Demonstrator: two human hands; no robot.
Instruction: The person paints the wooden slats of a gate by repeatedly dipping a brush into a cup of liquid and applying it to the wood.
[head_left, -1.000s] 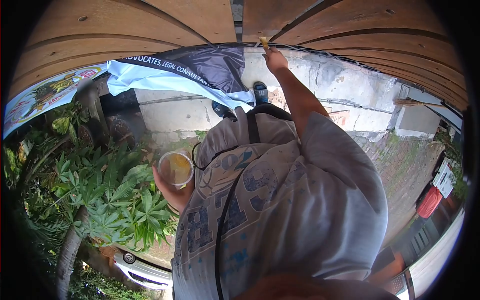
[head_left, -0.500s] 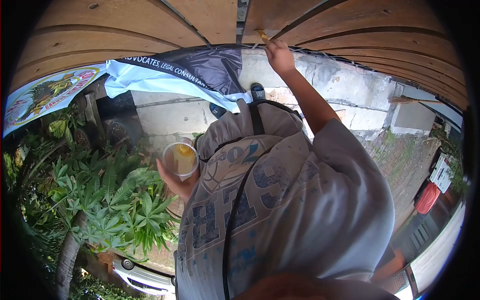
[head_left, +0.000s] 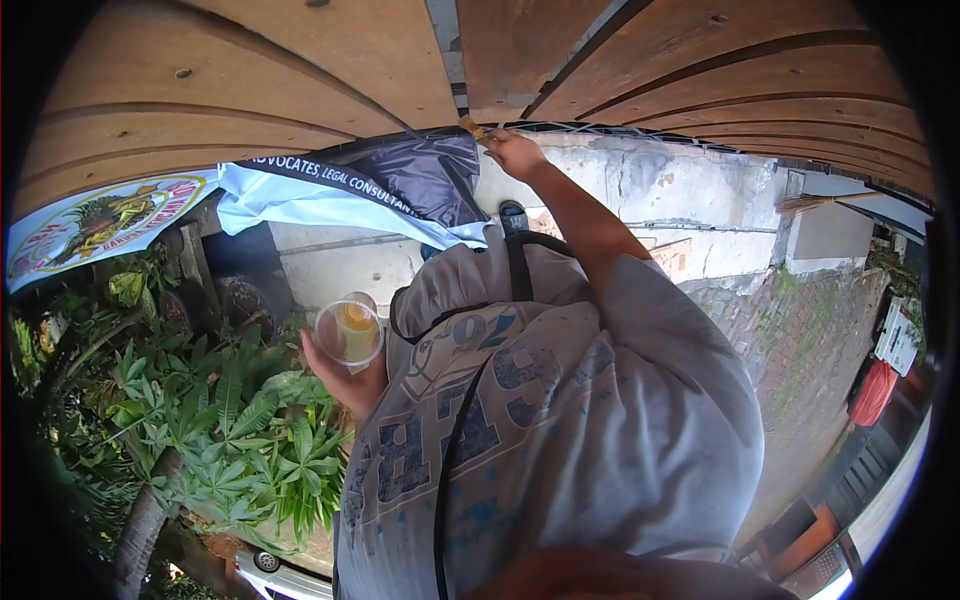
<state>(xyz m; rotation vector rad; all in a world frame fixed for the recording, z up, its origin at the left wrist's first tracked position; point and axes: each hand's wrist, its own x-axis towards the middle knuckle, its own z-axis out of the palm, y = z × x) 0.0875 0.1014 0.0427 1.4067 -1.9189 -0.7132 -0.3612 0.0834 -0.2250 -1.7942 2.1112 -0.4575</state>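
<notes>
Low at the left of my body, my left hand point(head_left: 345, 380) is wrapped round a clear plastic cup point(head_left: 350, 333) with some yellowish liquid in it. My right hand point(head_left: 516, 154) reaches up and grips a small brush point(head_left: 472, 127) by its handle. The bristles are at the lower edge of the brown wooden slats point(head_left: 510, 60), near a narrow gap between two boards. Whether the bristles touch the wood is hard to tell.
A banner point(head_left: 330, 205) hangs below the slats at the left. Green plants point(head_left: 230, 410) and a trunk point(head_left: 145, 520) stand close to my left side. Beyond the cracked pale wall point(head_left: 640, 180) lie a broom point(head_left: 825, 203) and a red cover point(head_left: 873, 393) at the right.
My right hand and the brush have moved left and slightly down, to the boards' lower edge. The cup in my left hand has shifted slightly left and down. The view has shifted too.
</notes>
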